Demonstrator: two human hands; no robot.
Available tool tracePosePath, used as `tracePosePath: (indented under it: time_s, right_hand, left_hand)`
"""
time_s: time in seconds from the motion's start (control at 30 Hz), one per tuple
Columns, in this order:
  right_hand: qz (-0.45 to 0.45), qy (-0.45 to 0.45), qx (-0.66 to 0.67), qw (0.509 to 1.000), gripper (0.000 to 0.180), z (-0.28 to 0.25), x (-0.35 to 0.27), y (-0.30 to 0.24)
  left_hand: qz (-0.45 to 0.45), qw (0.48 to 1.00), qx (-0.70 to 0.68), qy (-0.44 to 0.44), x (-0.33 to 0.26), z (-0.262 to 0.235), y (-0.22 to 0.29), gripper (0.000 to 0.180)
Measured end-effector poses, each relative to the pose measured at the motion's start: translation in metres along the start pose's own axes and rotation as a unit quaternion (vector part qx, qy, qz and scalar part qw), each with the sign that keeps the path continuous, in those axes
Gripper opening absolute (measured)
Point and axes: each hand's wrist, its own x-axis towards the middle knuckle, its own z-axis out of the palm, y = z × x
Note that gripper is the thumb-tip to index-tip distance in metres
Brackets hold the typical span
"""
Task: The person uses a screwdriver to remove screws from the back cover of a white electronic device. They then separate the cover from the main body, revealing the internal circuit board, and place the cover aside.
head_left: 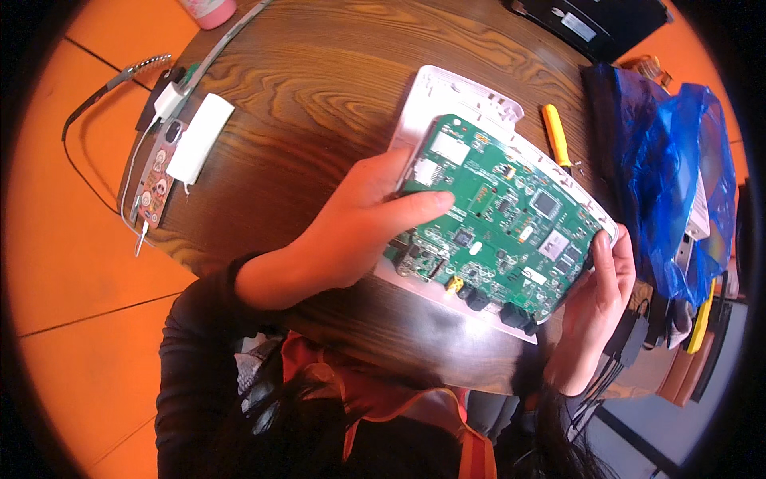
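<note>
Running diagonally from upper left to lower right, the board is gripped at both ends: left hand uppermost, right hand lowest.

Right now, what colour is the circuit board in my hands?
Green, with black chips; the circuit board shows best in the head view.

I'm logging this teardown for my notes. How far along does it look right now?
Done: the white casing half lies open, with the green circuit board exposed. In hand: the left hand and right hand grip the board's opposite ends over the casing. Left: the board is not yet set down; the yellow screwdriver lies unused.
</note>
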Motion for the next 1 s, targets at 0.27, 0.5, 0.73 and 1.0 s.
tracePosePath:
  time_s: [0.27, 0.5, 0.73, 1.0]
  right_hand:
    - [0.024, 0.006, 0.036, 0.999, 0.006, 0.002, 0.005, 0.004]
    - [0.068, -0.041, -0.080, 0.994, 0.016, -0.001, -0.013, -0.015]
    - [-0.132, 0.006, -0.256, 0.958, 0.035, -0.018, -0.081, 0.000]
    - [-0.187, -0.111, -0.404, 0.888, 0.047, -0.039, -0.126, 0.020]
  left_hand:
    - [0.040, 0.999, 0.004, 0.007, -0.001, -0.003, 0.001, 0.030]
    - [0.050, 0.998, -0.037, 0.008, -0.042, 0.009, -0.012, 0.028]
    - [-0.098, 0.982, -0.130, 0.100, -0.105, 0.008, -0.053, 0.032]
    - [0.062, 0.987, 0.087, 0.123, -0.098, 0.007, -0.053, 0.037]
